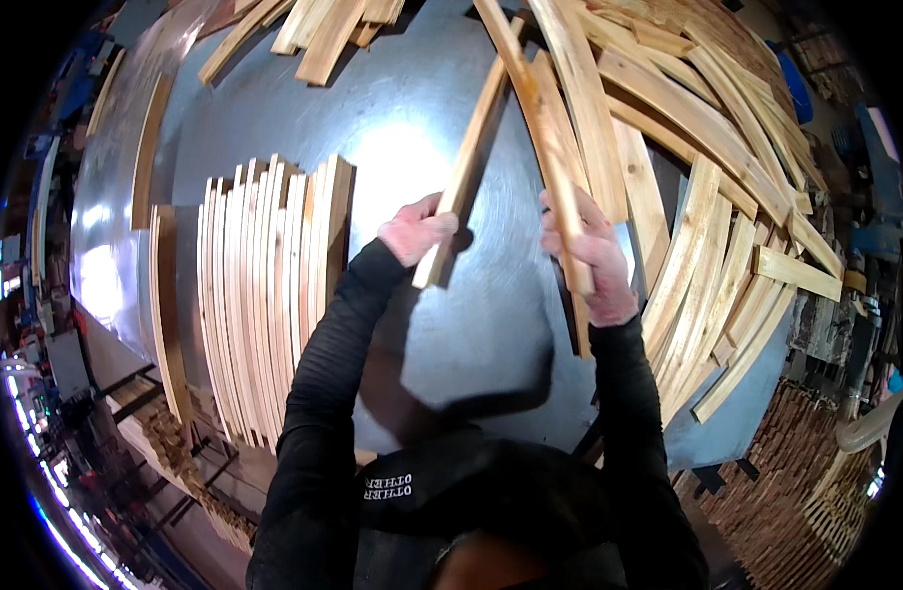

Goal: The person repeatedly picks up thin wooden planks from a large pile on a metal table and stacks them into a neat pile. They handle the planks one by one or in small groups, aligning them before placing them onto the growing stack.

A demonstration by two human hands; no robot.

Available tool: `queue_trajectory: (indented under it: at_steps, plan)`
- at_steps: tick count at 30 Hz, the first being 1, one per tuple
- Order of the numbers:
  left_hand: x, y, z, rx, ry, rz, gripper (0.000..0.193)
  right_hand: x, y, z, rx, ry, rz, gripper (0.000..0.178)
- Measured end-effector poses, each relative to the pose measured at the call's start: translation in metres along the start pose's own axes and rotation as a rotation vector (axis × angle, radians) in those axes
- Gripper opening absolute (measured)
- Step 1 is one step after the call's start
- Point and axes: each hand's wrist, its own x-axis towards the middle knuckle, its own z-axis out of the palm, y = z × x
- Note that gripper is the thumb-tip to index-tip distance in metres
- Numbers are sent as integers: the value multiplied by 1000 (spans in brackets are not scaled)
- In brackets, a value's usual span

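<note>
My left hand [419, 229] is closed round the near end of a narrow wooden strip [468, 162], which slants away to the upper right over the metal tabletop [481, 344]. In my right hand [591, 256] is a second wooden slat [548, 128], gripped near its lower end and running up toward the far edge. The far ends of the two pieces come close together. Left of my left arm, a row of slats [265, 295] stands packed side by side. Loose boards [584, 108] lie just beyond and beside my right hand.
A heap of mixed boards [707, 118] covers the right side, with shorter pieces [717, 285] fanned out below it. More offcuts [329, 39] lie at the far edge. A single board [166, 305] lies at the left. Stacked sticks [776, 492] fill the lower right.
</note>
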Motion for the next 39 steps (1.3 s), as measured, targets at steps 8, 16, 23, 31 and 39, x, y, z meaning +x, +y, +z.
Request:
queue_trajectory:
  at_steps: [8,16,23,31,39]
  plan:
    - [-132,-19,82,-1452,-351,-1,75,-126,72,9,1268,-506,316,97]
    - [-163,-54,104,-1402,-216,-103,54,-163,50,37,329,-144,176,93]
    - [-184,-71,118,-1195,23,-57,50,66,-105,59,-596,-146,-353,58]
    - [-178,-77,122,-388,530,-182,34,273,-121,-42,-2155,433,-24,96]
    - [-129,-29,81,-104,732,-221,61,160,-82,-69,-2086,447,88,82]
